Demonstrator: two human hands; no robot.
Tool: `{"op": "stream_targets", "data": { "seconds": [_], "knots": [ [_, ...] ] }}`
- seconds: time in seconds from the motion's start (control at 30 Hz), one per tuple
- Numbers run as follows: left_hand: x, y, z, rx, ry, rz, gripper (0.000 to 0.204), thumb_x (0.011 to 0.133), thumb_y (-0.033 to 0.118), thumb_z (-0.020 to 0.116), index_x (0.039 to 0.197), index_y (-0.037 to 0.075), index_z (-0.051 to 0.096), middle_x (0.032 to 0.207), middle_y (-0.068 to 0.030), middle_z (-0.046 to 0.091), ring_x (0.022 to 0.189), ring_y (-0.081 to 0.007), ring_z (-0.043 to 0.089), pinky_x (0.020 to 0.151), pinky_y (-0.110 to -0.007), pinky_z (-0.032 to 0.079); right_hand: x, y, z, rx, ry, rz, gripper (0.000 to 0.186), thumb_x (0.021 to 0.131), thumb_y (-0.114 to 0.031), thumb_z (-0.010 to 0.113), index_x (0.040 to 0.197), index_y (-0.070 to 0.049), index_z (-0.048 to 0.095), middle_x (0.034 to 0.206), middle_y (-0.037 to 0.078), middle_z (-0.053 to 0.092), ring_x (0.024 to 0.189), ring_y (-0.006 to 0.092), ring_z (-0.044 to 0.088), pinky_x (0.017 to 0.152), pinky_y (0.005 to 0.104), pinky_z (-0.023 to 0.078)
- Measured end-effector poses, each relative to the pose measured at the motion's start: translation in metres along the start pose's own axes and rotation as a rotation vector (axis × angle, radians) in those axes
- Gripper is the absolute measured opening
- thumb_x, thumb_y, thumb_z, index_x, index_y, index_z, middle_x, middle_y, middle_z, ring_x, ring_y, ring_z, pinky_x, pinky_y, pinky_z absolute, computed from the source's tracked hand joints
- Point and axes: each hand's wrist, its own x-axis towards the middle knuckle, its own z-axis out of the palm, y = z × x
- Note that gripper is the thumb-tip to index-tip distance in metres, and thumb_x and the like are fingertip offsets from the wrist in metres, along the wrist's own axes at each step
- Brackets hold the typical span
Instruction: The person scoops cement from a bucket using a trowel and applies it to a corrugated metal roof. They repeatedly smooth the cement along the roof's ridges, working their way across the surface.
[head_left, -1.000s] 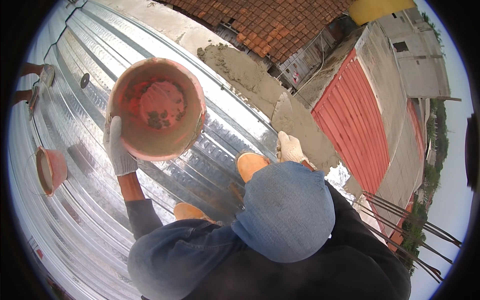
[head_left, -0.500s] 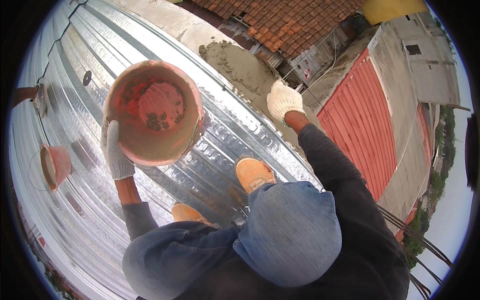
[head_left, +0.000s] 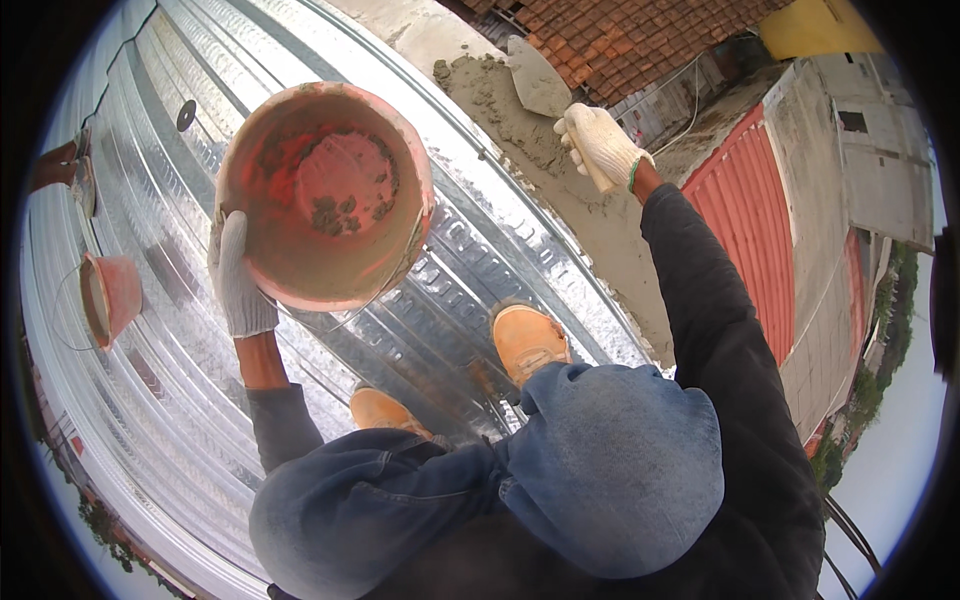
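My gloved left hand [head_left: 240, 280] grips the rim of a red bucket [head_left: 335, 290], which is tilted so its inside faces me. Wet grey mortar coats its walls, with a few lumps at the bottom. In my gloved right hand [head_left: 600, 148] is the handle of a trowel [head_left: 540, 78]; its pointed, mortar-smeared blade is over the far part of the wall top. Wet mortar [head_left: 530, 145] lies in a band along that wall, beside the metal roofing edge.
I crouch on ribbed metal roofing [head_left: 400, 350]. A second red bucket [head_left: 112, 300] stands at left, near another person's hand or foot [head_left: 82, 185]. A dark disc [head_left: 186, 115] lies on the sheets. Beyond the wall are tiled [head_left: 640, 40] and red metal roofs [head_left: 740, 240].
The right hand has turned and the trowel blade, hidden before, now shows over the mortar. The bucket in my left hand has shifted slightly up and right in view.
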Motion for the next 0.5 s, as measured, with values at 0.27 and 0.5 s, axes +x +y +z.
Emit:
{"op": "stream_targets", "data": {
  "seconds": [0.27, 0.5],
  "knots": [
    [0.008, 0.001, -0.005, -0.008, 0.015, -0.052, 0.054, 0.112, 0.024, 0.073, 0.159, 0.001, 0.061, 0.15, -0.0122, 0.07, 0.132, -0.0246, 0.071, 0.116, -0.041, 0.056, -0.002, -0.018, 0.014, -0.345, -0.29, 0.125, 0.055, 0.114, -0.051, 0.051, 0.09, -0.005, 0.066, 0.072, 0.0, 0.056, 0.051, 0.0124, 0.052, 0.049, 0.0364, 0.048],
    [0.003, 0.006, 0.015, -0.02, -0.038, 0.006, 0.053, 0.111, 0.023, 0.073, 0.158, 0.0, 0.062, 0.148, -0.0112, 0.071, 0.131, -0.0232, 0.071, 0.115, -0.04, 0.056, -0.004, -0.006, -0.012, -0.682, -0.388, 0.085, 0.063, 0.114, -0.054, 0.051, 0.087, 0.001, 0.067, 0.077, 0.007, 0.063, 0.053, 0.0193, 0.059, 0.052, 0.0429, 0.051]
  ]
}}
